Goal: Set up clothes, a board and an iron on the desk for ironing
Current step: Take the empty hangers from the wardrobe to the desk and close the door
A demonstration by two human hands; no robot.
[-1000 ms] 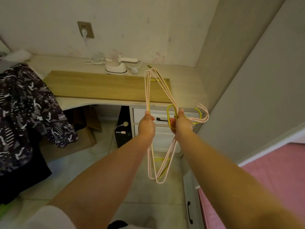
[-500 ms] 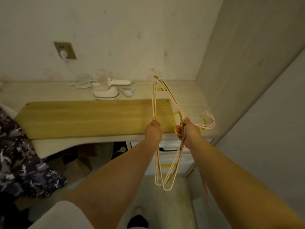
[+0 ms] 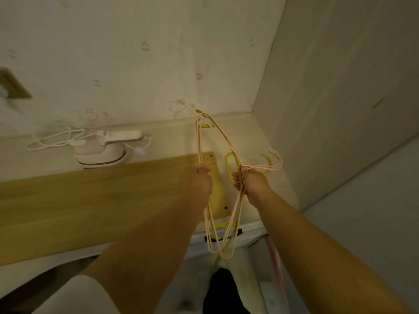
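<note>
Wooden board [image 3: 90,196] spans the desk [image 3: 240,137]; iron [image 3: 102,152] stands behind.

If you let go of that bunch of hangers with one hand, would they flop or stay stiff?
The hangers look like thin stiff wire, so each likely keeps its shape. As a loose pink and yellow bunch they would probably swing and slide apart. The left hand and right hand each grip them, likely for that reason.

Dim warm yellowish light – soft motion blur throughout – wide-angle bending at edges.
</note>
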